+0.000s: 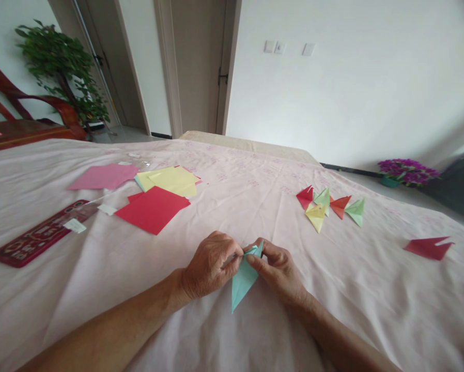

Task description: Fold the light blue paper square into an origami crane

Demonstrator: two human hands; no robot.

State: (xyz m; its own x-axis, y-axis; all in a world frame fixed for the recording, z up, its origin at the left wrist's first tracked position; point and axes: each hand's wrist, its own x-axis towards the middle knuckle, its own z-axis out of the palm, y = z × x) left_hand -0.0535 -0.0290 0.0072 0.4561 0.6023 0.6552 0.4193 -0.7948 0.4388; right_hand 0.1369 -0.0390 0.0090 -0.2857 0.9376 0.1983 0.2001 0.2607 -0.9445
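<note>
A piece of folded turquoise paper (244, 283) is held between my two hands above the pink cloth, its long point hanging down toward me. My left hand (215, 263) pinches a small flap at its upper left edge between thumb and fingers. On the other side, my right hand (279, 268) grips the paper near its upper corner, thumb in front and fingers behind. The fingertips hide part of the upper folds.
To the left lie red paper sheets (154, 211), yellow sheets (173, 178), pink sheets (103, 176) and a dark red patterned case (42, 235). Several folded paper shapes (338, 206) sit at right, with a separate red folded piece (429, 249) nearer the edge.
</note>
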